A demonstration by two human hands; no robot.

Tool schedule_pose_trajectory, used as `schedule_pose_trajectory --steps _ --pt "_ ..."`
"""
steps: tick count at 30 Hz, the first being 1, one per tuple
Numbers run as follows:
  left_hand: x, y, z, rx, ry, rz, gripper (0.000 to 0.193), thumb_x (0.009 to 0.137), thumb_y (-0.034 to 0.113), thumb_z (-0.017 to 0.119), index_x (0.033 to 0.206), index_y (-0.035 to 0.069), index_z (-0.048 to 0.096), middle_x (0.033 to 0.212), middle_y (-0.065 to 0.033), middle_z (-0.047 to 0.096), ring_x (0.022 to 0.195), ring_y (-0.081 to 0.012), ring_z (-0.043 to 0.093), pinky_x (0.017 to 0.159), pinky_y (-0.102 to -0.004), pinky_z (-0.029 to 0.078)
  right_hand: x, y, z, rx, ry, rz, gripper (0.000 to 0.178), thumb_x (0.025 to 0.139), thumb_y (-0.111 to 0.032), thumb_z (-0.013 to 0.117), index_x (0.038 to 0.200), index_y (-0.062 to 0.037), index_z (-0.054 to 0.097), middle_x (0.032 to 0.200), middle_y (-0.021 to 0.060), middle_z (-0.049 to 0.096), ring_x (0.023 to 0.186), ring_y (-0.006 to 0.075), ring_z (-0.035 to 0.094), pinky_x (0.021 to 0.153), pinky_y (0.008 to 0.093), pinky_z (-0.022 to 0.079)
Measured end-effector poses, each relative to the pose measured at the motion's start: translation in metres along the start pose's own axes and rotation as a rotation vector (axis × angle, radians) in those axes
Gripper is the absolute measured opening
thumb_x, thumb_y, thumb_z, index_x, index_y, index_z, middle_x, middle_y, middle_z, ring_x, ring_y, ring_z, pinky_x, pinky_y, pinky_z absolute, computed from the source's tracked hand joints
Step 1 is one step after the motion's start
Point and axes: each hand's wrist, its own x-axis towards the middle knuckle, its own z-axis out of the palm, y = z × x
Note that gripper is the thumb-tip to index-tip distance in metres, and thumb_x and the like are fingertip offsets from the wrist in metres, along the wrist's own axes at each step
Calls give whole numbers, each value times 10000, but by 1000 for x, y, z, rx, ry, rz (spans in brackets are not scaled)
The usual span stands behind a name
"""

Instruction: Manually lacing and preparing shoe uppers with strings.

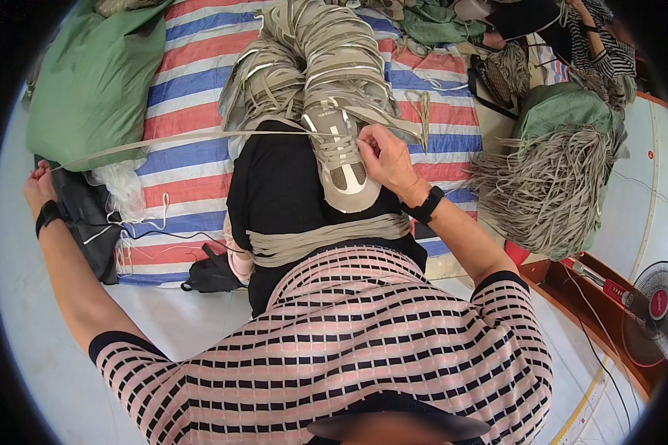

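A beige shoe upper (346,194) with a mesh toe lies over my lap, its toe pointing toward me. A flat beige shoelace (200,136) crosses its eyelets and stretches tautly out to the far left. My left hand (38,185) pinches that lace near its end, arm held wide. Against the right edge of the eyelet row, my right hand (387,157) is closed on the upper; its fingertips are partly hidden. Beyond, a long curved row of stacked uppers (345,55) runs away from me. A bundle of beige laces (326,239) lies across my waist.
A striped sheet (178,148) covers the work area. At left are a green sack (100,81) and a clear plastic bag (120,185). A heap of laces (545,189) hangs over another green sack at right, near a fan (652,311). Another person (597,44) sits far right.
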Motion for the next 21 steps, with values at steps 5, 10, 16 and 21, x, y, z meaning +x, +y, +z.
schedule_pose_trajectory --steps 5,10,16,21 --pt "-48 13 -2 4 -43 19 116 869 -57 318 775 -31 380 614 -117 403 574 -224 427 737 -401 477 21 -14 -6 104 -116 -16 132 785 -50 582 916 -31 585 713 103 589 608 260 579 561 327 465" --pt "-149 -16 74 -238 -224 -124 175 899 -27 399 1027 -138 442 933 -197 532 897 -304 544 999 -481 401 45 -29 -6 -31 -174 -236 102 794 -109 612 862 -36 631 692 96 594 582 230 554 554 325 439" --pt "-214 52 81 -283 -474 21 275 873 -63 457 1129 -157 416 1068 -212 533 1027 -291 533 1040 -421 377 56 -74 14 -405 -366 -265 164 777 -210 626 764 -47 636 701 115 617 652 273 614 560 370 470" --pt "-267 52 105 -264 -499 120 304 864 -59 490 1146 -149 420 1064 -207 539 1022 -275 537 1035 -401 384 47 -43 45 -761 -253 -343 206 752 -215 625 674 -24 621 669 132 633 683 278 644 553 376 493"
